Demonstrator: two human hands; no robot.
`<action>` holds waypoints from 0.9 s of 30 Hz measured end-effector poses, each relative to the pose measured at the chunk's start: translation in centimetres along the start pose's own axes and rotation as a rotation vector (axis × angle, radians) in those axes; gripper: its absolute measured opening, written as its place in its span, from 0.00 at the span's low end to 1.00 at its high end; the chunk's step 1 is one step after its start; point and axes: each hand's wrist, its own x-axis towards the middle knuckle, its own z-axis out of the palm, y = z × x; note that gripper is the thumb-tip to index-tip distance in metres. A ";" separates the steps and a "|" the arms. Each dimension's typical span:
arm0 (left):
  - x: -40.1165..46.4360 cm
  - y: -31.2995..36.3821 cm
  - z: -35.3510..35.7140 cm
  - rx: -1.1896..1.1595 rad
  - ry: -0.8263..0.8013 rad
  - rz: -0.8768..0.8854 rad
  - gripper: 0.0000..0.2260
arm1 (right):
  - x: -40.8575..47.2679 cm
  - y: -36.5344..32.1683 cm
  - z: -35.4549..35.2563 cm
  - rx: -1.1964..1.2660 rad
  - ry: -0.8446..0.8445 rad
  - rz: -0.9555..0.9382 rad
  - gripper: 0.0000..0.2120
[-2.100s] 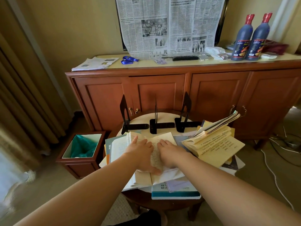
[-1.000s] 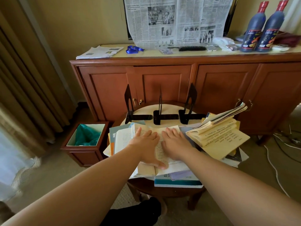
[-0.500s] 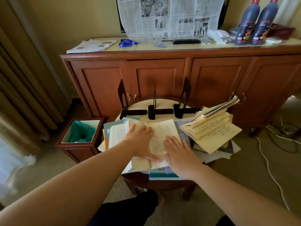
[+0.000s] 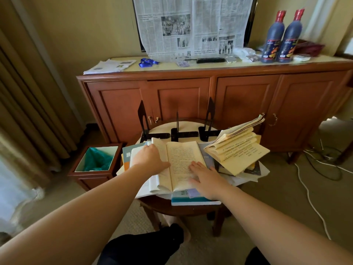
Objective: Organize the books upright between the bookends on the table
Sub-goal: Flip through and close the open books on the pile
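head view, frame centre: open book (image 4: pixel 181 161) lying flat on a heap of books atop the round table (image 4: pixel 183 210). left hand (image 4: pixel 150 159) on the book's left half, fingers over the left pages; whether they curl round the page edge cannot be told. right hand (image 4: pixel 207 181) spread flat, fingers straight, pressing the lower right page. right of centre: second open book (image 4: pixel 238 150), pages fanned, on its own stack. behind the books, at the table's far edge: three black bookends (image 4: pixel 177 131) upright, nothing between them. lower left: wooden bin (image 4: pixel 95 163) with green liner. upper frame: wooden cabinet (image 4: pixel 210 96), newspaper (image 4: pixel 193 25), two dark bottles (image 4: pixel 282 37).
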 end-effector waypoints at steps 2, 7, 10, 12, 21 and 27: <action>-0.4 0.5 -0.4 -0.129 -0.092 -0.052 0.28 | 0.0 -0.1 0.1 0.031 0.004 -0.003 0.29; -1.6 2.9 -0.4 -0.520 -0.268 -0.033 0.23 | -0.7 -0.2 0.1 0.262 0.083 0.038 0.46; -2.1 3.7 0.0 -0.677 -0.240 0.038 0.23 | -1.0 0.5 0.2 0.511 0.147 0.073 0.54; -2.5 4.1 0.1 -0.810 -0.244 0.070 0.29 | -1.4 0.5 -0.2 0.508 0.134 0.065 0.53; -1.9 3.0 2.5 -0.159 -0.399 0.406 0.25 | -1.4 0.7 -0.6 0.428 0.421 0.044 0.40; -0.4 2.9 2.0 0.239 -0.235 0.488 0.40 | -1.6 0.6 -0.3 -0.063 0.502 -0.053 0.17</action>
